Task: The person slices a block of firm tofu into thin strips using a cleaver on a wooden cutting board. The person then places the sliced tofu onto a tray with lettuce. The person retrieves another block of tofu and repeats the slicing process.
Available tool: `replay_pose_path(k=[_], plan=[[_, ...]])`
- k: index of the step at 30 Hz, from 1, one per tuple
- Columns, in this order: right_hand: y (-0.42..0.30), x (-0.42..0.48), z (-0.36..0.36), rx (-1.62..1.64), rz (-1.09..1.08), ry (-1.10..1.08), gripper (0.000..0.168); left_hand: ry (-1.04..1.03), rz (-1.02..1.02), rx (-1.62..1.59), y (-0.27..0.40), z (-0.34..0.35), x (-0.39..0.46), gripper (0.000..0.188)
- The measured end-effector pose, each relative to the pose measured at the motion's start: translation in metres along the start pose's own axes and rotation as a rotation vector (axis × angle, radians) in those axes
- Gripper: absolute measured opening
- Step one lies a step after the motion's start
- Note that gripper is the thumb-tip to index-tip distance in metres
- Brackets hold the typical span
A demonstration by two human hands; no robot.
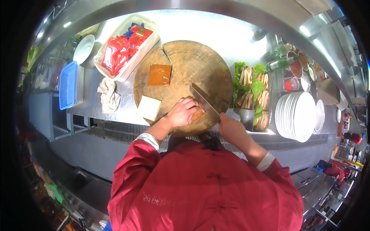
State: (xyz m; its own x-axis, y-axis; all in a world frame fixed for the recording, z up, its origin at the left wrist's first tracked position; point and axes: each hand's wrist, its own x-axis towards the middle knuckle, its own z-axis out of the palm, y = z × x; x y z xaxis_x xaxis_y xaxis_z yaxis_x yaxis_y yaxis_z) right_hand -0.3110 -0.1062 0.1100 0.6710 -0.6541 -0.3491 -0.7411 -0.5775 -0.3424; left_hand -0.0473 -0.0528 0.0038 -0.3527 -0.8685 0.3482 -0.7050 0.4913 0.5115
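A round wooden chopping block stands before me on a steel counter. My right hand grips the handle of a cleaver, its blade standing on edge over the block. Beside the blade, my left hand presses on an orange-brown block of food, perhaps dried tofu, partly hidden under the fingers. Fine cut lines show on its surface. A whole glossy brown square lies farther up the block. At the block's left edge sits a pale cream square, with a browner rim.
Left of the block are a white tub of red packets, a crumpled cloth and a blue basket. To the right stand metal containers of sliced food strips and lettuce, stacked white plates and a green bottle.
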Motion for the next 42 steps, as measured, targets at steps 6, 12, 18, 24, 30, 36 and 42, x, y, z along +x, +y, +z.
replay_pose_path(k=[6,12,18,24,30,36,42], plan=[[0.004,0.004,0.02,-0.006,0.038,-0.024,0.015,-0.003,0.015,0.01,-0.002,0.002,-0.001,0.035],[-0.002,-0.002,0.018,-0.002,0.032,-0.024,0.015,-0.002,0.068,0.051,-0.01,0.002,-0.008,0.042],[0.0,0.003,0.018,0.018,0.032,-0.018,0.016,0.001,0.08,0.062,-0.006,-0.004,-0.007,0.041],[-0.018,-0.004,0.023,0.023,0.068,-0.051,0.018,0.005,0.079,-0.013,-0.005,-0.005,-0.012,0.036],[-0.003,0.005,0.017,0.068,0.066,-0.055,0.018,0.017,0.084,0.008,-0.002,-0.009,-0.012,0.034],[-0.022,-0.003,0.023,0.101,0.089,-0.05,0.015,-0.011,0.082,-0.013,-0.005,-0.007,-0.016,0.036],[-0.001,0.001,0.027,0.116,0.051,-0.008,0.016,-0.017,0.071,0.064,0.0,-0.012,-0.022,0.038]])
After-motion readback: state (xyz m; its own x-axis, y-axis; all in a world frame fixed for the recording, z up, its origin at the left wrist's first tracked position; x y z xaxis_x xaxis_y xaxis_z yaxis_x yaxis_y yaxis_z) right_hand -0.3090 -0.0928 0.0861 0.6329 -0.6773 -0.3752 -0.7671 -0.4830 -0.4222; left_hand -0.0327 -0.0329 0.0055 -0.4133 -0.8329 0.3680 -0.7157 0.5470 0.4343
